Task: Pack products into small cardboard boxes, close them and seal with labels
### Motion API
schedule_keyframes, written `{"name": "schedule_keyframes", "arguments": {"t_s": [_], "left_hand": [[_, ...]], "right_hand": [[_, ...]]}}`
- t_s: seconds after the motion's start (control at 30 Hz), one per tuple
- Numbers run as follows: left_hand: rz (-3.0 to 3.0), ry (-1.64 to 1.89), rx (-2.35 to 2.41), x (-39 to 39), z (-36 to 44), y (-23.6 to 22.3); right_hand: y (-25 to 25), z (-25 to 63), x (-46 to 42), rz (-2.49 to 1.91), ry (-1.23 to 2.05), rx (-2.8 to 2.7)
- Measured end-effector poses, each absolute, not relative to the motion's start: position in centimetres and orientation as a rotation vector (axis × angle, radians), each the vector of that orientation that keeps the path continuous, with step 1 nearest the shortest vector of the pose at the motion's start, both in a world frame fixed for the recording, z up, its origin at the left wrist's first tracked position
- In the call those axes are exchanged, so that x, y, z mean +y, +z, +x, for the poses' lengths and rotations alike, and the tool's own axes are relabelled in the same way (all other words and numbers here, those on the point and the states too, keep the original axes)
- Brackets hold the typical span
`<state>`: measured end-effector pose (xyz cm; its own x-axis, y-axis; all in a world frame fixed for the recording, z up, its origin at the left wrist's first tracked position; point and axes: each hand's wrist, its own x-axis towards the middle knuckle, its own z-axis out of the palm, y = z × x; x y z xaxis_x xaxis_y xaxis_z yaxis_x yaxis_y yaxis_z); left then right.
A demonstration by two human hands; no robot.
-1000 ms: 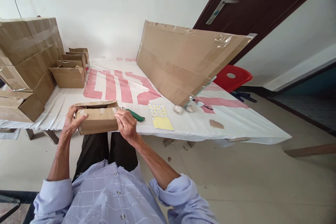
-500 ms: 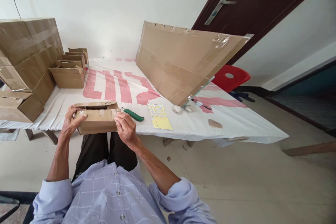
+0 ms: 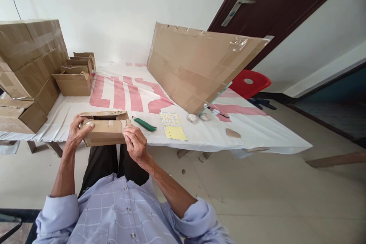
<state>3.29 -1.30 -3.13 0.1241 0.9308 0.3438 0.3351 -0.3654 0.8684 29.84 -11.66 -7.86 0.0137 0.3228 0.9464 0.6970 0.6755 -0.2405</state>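
Brown cardboard: one small box (image 3: 105, 134), held between both hands at the near edge of the table, above the lap; whether the edge bears its weight cannot be told. A gap runs along its top, behind the front flap.

Left hand (image 3: 76, 131): gripping the box's left end, thumb over the upper front edge, apparently to keep it from turning. Right hand (image 3: 136, 143): thumb and fingers closed together on the box's right end, at a pale strip by the corner, a hold that seems fit for fine work there.

Green cutter (image 3: 145, 124): just beyond and right of the right hand, probably laid there for easy reach. Yellow card (image 3: 175, 131) with pale pieces on it: farther right, flat. Cardboard scrap (image 3: 233, 133): well right of the grip. Large cardboard panel (image 3: 194, 65): beyond and right of the hands, standing aslant, with two round lumps (image 3: 198, 117) at its foot, perhaps to brace it.

Small boxes (image 3: 73, 84): a row beyond the left hand, set close, likely to save room. Large boxes (image 3: 31, 57): stacked farther left.

Surface: white cloth (image 3: 122, 69) with red markings, creased, over the table. Room: white wall (image 3: 114, 11) beyond the grip; dark red door (image 3: 286, 0) and red chair (image 3: 250, 84) to its far right; pale floor (image 3: 257, 190) below.
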Motion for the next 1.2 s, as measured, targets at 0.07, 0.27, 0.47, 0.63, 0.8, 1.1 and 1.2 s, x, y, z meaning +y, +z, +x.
{"name": "schedule_keyframes", "arguments": {"t_s": [0.07, 0.27, 0.47, 0.63, 0.8, 1.1, 1.2], "left_hand": [[1.787, 1.242, 1.228, -1.4, 3.3, -3.0], [1.791, 1.242, 1.222, -1.4, 3.3, -3.0], [1.830, 1.295, 1.298, -0.9, 4.1, -3.0], [1.838, 1.304, 1.275, -0.8, 4.1, -2.8], [1.819, 1.293, 1.327, -0.8, 4.1, -2.3], [1.803, 1.289, 1.388, 0.0, 4.2, -1.3], [1.782, 1.306, 1.449, 0.4, 4.4, -0.9]], "right_hand": [[-8.0, 29.8, -11.9, -0.891, -0.364, -1.576], [-8.5, 29.4, -12.8, -0.914, -0.276, -1.565], [-8.9, 25.9, -16.6, -0.758, -0.062, -1.684], [-6.3, 27.2, -17.1, -0.899, 0.682, -1.013], [-3.4, 32.0, -15.4, -0.799, 1.032, -0.673], [-5.1, 36.8, -13.2, -0.921, 0.875, -0.604], [-7.3, 41.3, -11.7, -1.062, 0.667, -0.617]]}}
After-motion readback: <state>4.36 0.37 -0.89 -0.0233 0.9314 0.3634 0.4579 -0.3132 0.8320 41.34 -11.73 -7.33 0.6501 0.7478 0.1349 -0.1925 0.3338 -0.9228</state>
